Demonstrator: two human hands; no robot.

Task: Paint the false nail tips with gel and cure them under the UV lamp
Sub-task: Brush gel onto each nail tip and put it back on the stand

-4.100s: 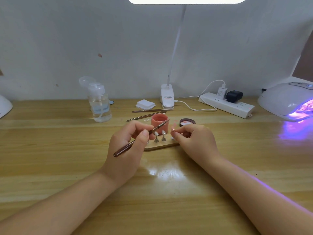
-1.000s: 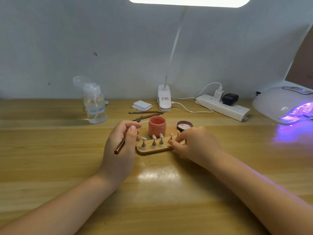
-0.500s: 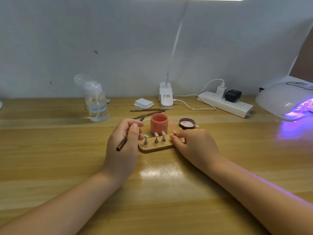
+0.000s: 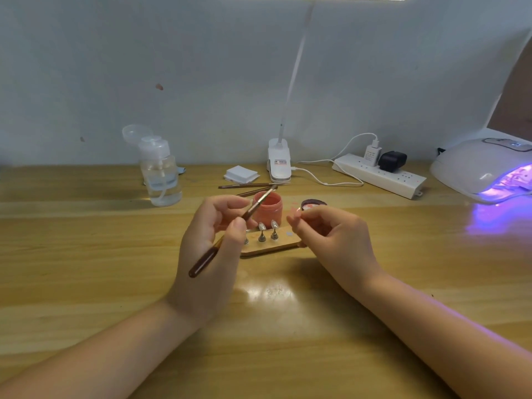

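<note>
The left hand (image 4: 210,243) pinches the brush (image 4: 230,230) between thumb and fingers near mid-shaft. The brush's long axis runs diagonally: its dark butt hangs low and to the left of the palm, and the bristle end points up and to the right, ending over the rim of the pink jar (image 4: 267,210) just beyond the fingers.

Right of this hand, touching distance from its thumb, the wooden stand (image 4: 273,246) lies on the table with its long side running left to right. Two pegs with nail tips (image 4: 267,226) stand upright on it; a bare round spot shows at its right end.

Farther right, the right hand (image 4: 334,240) is raised just above the stand's right end, fingers curled and pinching a pale pink nail tip (image 4: 294,215), apparently on its peg, though that is too small to confirm. The tip seems to point leftward, toward the bristles.

Judging from this, the brush must swing rightward across the jar to reach the held tip; the left hand does the travelling. The glowing lamp (image 4: 486,174) sits well off to the right hand's right.
</note>
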